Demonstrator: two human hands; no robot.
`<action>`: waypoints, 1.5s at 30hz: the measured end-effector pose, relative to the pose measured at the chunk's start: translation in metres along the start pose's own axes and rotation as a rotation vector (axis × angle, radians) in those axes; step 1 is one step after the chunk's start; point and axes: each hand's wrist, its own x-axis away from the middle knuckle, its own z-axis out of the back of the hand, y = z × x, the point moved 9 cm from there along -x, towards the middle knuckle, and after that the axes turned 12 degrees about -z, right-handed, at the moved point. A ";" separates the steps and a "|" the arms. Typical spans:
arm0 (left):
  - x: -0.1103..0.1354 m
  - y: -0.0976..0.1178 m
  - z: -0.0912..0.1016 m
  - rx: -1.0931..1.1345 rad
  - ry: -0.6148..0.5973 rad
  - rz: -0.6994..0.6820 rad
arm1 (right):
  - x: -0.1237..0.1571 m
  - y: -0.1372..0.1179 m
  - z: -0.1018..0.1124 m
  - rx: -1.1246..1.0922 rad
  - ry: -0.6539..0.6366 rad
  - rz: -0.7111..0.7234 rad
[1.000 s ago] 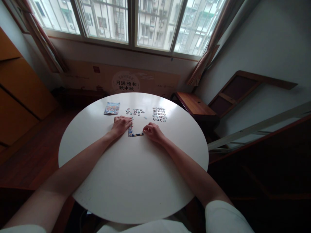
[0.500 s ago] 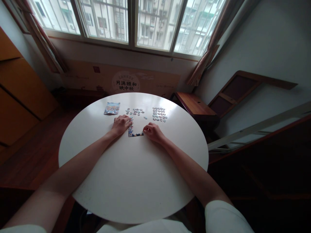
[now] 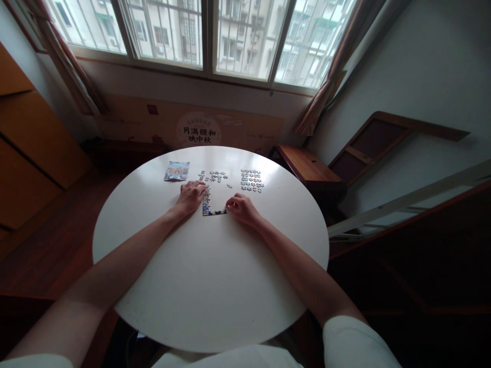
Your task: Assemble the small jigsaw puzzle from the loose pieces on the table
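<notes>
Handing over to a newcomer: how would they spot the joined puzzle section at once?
On the round white table, look between the bare left hand and bare right hand. There lies the multicoloured L-shaped puzzle section, connected together, unlike the loose puzzle pieces beyond.

Barred windows (image 3: 164, 33), pale wall (image 3: 429, 71), reddish floor (image 3: 72, 230)

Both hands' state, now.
Left hand: at the upper end of the joined puzzle; grip can't be told.
Right hand: curled at its right end; contents can't be told.

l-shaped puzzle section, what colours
The puzzle section is mostly blue, with orange and pale patches, in the head view.
</notes>
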 end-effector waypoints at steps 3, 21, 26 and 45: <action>0.000 -0.002 -0.002 0.006 -0.006 0.008 | 0.000 0.000 0.000 -0.003 -0.001 0.002; -0.001 0.005 -0.006 -0.004 -0.029 -0.048 | -0.001 0.001 -0.001 0.005 -0.005 -0.016; -0.001 0.002 -0.009 0.005 -0.040 -0.054 | 0.000 -0.001 0.001 0.004 -0.005 -0.020; -0.002 0.006 -0.005 0.007 -0.062 -0.060 | -0.001 0.002 -0.001 0.021 -0.007 -0.015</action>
